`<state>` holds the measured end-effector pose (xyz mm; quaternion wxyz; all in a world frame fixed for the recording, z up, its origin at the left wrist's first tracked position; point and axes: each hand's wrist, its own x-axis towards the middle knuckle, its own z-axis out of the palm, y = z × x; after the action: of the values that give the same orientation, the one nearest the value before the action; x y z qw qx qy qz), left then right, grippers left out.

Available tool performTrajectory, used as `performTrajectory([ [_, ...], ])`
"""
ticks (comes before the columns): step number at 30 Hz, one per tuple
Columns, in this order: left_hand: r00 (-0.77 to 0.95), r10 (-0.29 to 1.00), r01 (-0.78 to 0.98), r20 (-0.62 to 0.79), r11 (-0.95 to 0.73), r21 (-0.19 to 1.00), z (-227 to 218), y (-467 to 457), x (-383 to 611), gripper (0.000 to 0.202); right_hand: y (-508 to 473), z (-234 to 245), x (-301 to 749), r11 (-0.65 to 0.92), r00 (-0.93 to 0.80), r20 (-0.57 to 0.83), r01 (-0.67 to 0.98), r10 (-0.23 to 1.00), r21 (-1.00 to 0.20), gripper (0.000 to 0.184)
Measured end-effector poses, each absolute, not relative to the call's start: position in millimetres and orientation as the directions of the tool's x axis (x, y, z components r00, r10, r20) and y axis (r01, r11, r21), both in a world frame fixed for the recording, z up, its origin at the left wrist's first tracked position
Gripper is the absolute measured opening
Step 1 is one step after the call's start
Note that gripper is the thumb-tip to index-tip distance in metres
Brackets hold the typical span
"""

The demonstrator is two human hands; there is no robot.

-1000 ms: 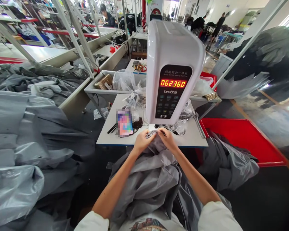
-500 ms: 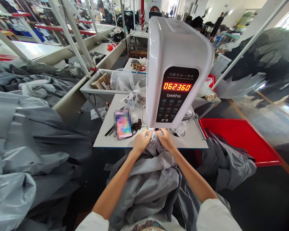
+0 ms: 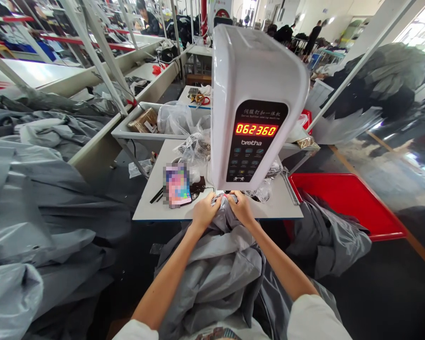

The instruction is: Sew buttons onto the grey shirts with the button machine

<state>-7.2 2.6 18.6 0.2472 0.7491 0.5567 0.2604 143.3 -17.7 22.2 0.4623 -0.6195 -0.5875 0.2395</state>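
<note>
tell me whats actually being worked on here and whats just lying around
Being worked on:
- left hand
- right hand
- grey fabric gathered in both hands
- bretha button sewing machine just above the hands

Lying about:
- pixelated rectangular item
- clear plastic bags
- red tray
- grey garment heap

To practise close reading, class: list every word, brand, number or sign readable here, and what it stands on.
"062360" on the red LED display of the white sewing machine.
"bretha" on the machine's black panel.
The small line above the display and the key labels: too small to read.
</note>
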Motion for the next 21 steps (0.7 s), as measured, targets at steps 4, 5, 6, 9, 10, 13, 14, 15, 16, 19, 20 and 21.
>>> performTrajectory([
  [4, 0.263, 0.952, 0.754, 0.158, -0.305, 0.582, 20.1, 3.2, -5.7, 0.029, -18.3, 21.6, 145.2, 0.141, 0.17, 0.27, 0.535, 0.948, -0.833, 0.025],
  [5, 0.267, 0.95, 0.76, 0.159, -0.31, 0.572, 21.0, 3.1, -5.5, 0.029, -18.5, 21.3, 145.7, 0.151, 0.158, 0.28, 0.548, 0.947, -0.823, 0.025],
  [6, 0.272, 0.95, 0.765, 0.154, -0.311, 0.564, 22.0, 2.7, -5.5, 0.029, -18.5, 20.9, 146.1, 0.161, 0.147, 0.288, 0.56, 0.946, -0.812, 0.026],
  [9, 0.281, 0.95, 0.776, 0.139, -0.31, 0.549, 24.0, 0.9, -6.1, 0.028, -17.1, 20.4, 146.4, 0.17, 0.141, 0.303, 0.578, 0.943, -0.798, 0.025],
  [10, 0.285, 0.949, 0.776, 0.138, -0.313, 0.547, 24.0, 0.1, -6.5, 0.027, -16.3, 20.7, 146.2, 0.167, 0.147, 0.302, 0.576, 0.942, -0.8, 0.025],
  [13, 0.297, 0.945, 0.769, 0.137, -0.322, 0.552, 22.3, -1.4, -7.6, 0.026, -14.4, 22.9, 145.4, 0.164, 0.154, 0.298, 0.566, 0.942, -0.808, 0.024],
  [14, 0.298, 0.945, 0.766, 0.134, -0.32, 0.557, 21.5, -1.4, -7.8, 0.026, -14.4, 23.9, 145.2, 0.165, 0.151, 0.297, 0.562, 0.943, -0.811, 0.024],
  [15, 0.296, 0.946, 0.763, 0.131, -0.317, 0.563, 20.8, -1.1, -7.8, 0.026, -14.9, 24.6, 145.1, 0.167, 0.148, 0.296, 0.559, 0.944, -0.812, 0.024],
  [16, 0.293, 0.947, 0.759, 0.129, -0.312, 0.571, 20.3, -0.4, -7.8, 0.027, -15.9, 25.2, 145.1, 0.168, 0.146, 0.295, 0.557, 0.944, -0.813, 0.023],
  [19, 0.276, 0.951, 0.744, 0.136, -0.302, 0.596, 20.7, 2.0, -7.1, 0.029, -20.1, 24.8, 145.4, 0.157, 0.147, 0.284, 0.559, 0.948, -0.814, 0.024],
  [20, 0.273, 0.952, 0.743, 0.136, -0.299, 0.599, 21.5, 2.6, -6.7, 0.029, -21.2, 24.2, 145.5, 0.151, 0.149, 0.28, 0.563, 0.948, -0.813, 0.025],
  [21, 0.273, 0.953, 0.745, 0.133, -0.296, 0.598, 22.4, 2.9, -6.2, 0.028, -21.9, 23.6, 145.5, 0.144, 0.152, 0.275, 0.566, 0.949, -0.812, 0.026],
])
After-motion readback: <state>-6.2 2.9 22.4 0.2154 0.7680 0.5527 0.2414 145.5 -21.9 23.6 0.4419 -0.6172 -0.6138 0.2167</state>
